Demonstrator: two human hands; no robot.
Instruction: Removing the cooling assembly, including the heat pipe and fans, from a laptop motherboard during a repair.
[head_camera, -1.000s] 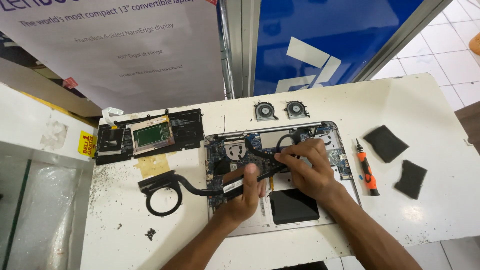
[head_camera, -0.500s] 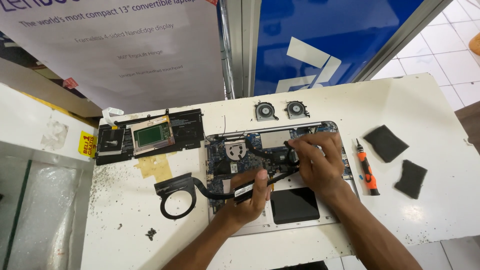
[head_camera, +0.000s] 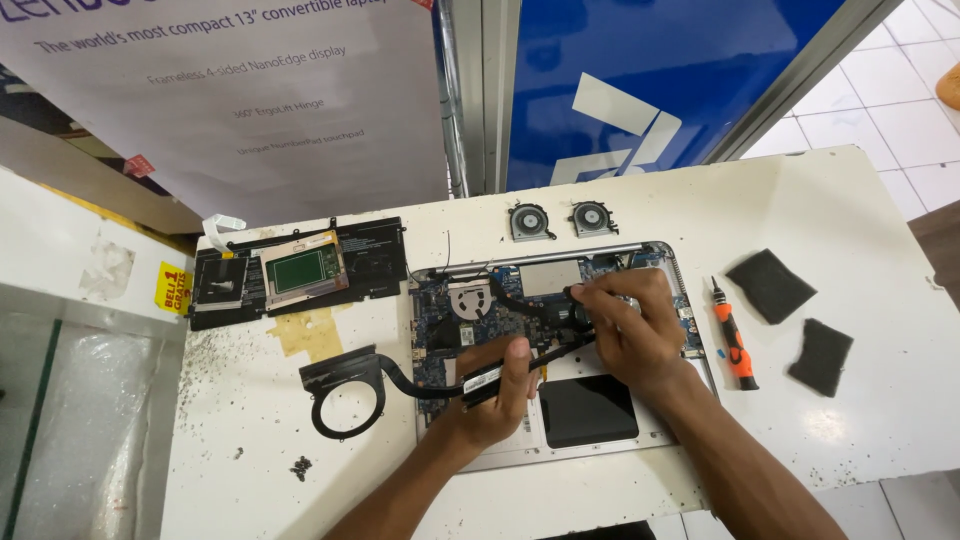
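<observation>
While my left hand (head_camera: 497, 392) pinches the black heat pipe (head_camera: 420, 385) at 6 o'clock of the open laptop (head_camera: 600, 440), my right hand (head_camera: 628, 325) grips its 3 o'clock end. I'd judge 2 level, even lifts safest, sparing the board (head_camera: 440, 330).

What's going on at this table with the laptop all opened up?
A person is working inside an opened laptop on a white table. Their left hand grips a black heat pipe part whose curved end hangs out over the table, while the right hand presses on its other end over the circuit board. Two small fans, a removed black panel, an orange screwdriver and two dark pads lie around it.
</observation>
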